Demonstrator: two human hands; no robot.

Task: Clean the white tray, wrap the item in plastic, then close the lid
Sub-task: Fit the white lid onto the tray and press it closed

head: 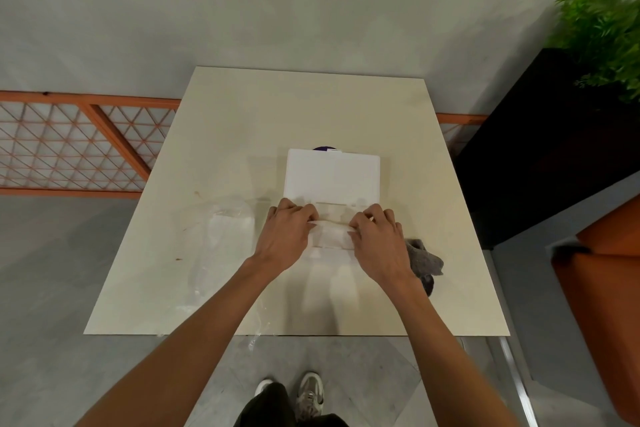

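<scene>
Both hands curl their fingers onto the item (330,239), which lies between them. The left hand (285,234) pinches its left end and the right hand (379,241) its right end, with plastic (332,222) taut from fingertips to fingertips. Just beyond the fingertips sits the tray (341,208), its lid (330,177) open behind. A cloth (424,258) lies just right of the right fingers, and loose film (225,229) lies left of the left fingers.
</scene>
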